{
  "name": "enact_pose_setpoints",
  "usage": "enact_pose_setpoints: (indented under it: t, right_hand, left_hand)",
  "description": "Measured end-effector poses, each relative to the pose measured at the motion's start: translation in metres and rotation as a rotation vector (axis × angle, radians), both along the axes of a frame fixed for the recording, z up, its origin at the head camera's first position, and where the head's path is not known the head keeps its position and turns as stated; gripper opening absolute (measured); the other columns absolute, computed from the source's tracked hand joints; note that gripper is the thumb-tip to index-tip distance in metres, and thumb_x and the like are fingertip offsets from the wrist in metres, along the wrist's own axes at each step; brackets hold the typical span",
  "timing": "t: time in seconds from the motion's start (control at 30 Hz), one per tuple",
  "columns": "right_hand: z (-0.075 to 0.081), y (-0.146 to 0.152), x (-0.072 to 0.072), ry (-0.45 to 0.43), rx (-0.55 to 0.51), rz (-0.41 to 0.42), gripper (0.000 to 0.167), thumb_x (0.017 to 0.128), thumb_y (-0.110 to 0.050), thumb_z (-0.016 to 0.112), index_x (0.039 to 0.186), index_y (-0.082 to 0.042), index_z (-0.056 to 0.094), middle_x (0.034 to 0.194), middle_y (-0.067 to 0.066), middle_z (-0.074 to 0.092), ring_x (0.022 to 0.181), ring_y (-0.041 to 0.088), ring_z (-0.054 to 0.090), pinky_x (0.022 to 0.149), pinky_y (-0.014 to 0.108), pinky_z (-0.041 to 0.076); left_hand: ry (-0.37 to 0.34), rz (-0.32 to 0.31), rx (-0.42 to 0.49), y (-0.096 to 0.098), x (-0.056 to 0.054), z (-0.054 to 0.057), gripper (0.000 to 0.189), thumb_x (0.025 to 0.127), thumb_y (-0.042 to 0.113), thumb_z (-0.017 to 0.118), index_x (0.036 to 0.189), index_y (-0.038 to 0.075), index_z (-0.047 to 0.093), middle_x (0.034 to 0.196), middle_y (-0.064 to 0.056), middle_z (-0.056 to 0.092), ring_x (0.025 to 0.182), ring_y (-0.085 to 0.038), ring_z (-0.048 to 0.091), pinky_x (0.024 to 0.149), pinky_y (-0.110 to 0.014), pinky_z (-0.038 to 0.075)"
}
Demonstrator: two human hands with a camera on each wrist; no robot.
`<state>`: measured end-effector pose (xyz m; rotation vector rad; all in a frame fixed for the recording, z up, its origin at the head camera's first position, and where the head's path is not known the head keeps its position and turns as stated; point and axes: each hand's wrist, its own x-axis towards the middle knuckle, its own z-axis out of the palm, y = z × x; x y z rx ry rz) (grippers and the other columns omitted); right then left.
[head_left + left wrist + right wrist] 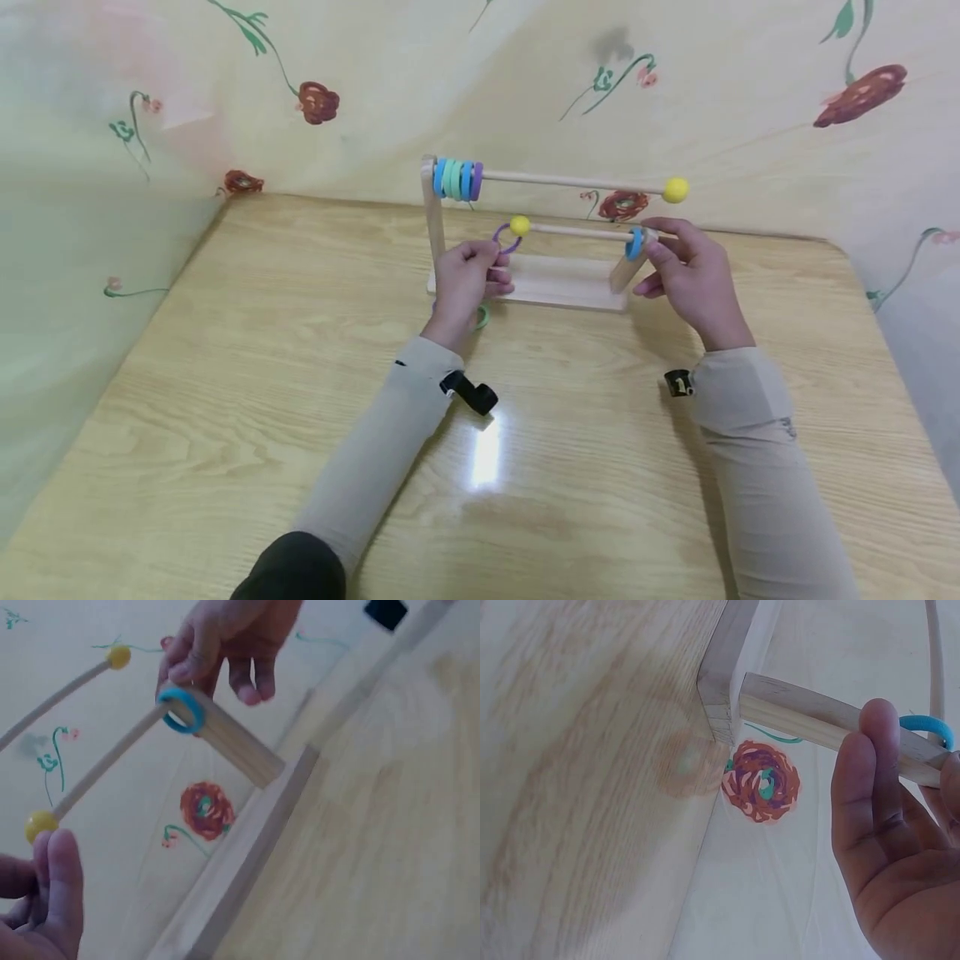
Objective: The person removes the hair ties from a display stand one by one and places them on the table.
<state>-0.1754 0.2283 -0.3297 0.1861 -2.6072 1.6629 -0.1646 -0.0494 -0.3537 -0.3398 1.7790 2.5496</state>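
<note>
My left hand pinches a purple ring right at the yellow ball on the free end of the lower rod; its fingers hide part of the ring. A blue ring sits on that rod against the short wooden post. With thumb and fingers, my right hand grips the top of this post, which leans in the right wrist view. Above, the upper rod carries several blue, green and purple rings beside the tall post.
The stand's flat wooden base rests near the table's back edge, before a flowered wall covering. A green ring lies on the table, partly behind the left wrist. Another yellow ball caps the upper rod.
</note>
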Motion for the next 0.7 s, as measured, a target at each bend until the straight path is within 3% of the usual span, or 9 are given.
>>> enact_pose_setpoints:
  t: [0.13,0.27,0.53,0.7]
  right_hand:
    - [0.0,0.001,-0.001,-0.008,-0.012,-0.003,0.036,0.106,-0.018,0.052,0.141,-0.015,0.057,0.109,0.004,0.068,0.06,0.021,0.069,0.062,0.028,0.061]
    - [0.001,-0.001,-0.002,-0.015,-0.016,-0.008,0.036,0.106,-0.017,0.052,0.141,-0.014,0.056,0.106,0.002,0.068,0.06,0.021,0.069,0.061,0.028,0.06]
    - [0.002,-0.002,-0.001,-0.024,-0.022,-0.017,0.036,0.105,-0.015,0.053,0.141,-0.015,0.057,0.104,0.0,0.068,0.059,0.02,0.069,0.061,0.028,0.06]
    - [0.001,-0.004,0.0,-0.022,-0.021,-0.019,0.036,0.105,-0.016,0.054,0.141,-0.016,0.058,0.102,-0.004,0.068,0.058,0.018,0.069,0.061,0.027,0.06]
  left_hand:
    - [-0.154,-0.211,-0.021,-0.012,0.016,-0.008,0.028,0.103,0.008,0.058,0.123,-0.012,0.06,0.084,-0.008,0.065,0.057,-0.011,0.058,0.056,-0.022,0.057]
    - [-0.234,-0.316,-0.093,-0.026,0.029,-0.021,0.023,0.101,0.004,0.06,0.116,-0.012,0.064,0.077,-0.006,0.063,0.05,-0.008,0.054,0.049,-0.019,0.053]
    - [-0.226,-0.355,-0.181,-0.032,0.031,-0.041,0.014,0.098,0.004,0.063,0.097,-0.01,0.067,0.061,-0.003,0.057,0.043,-0.006,0.052,0.043,-0.02,0.052]
    - [-0.187,-0.309,-0.255,-0.028,0.029,-0.043,0.016,0.099,0.007,0.064,0.096,-0.008,0.068,0.058,-0.003,0.055,0.042,-0.007,0.049,0.04,-0.02,0.048]
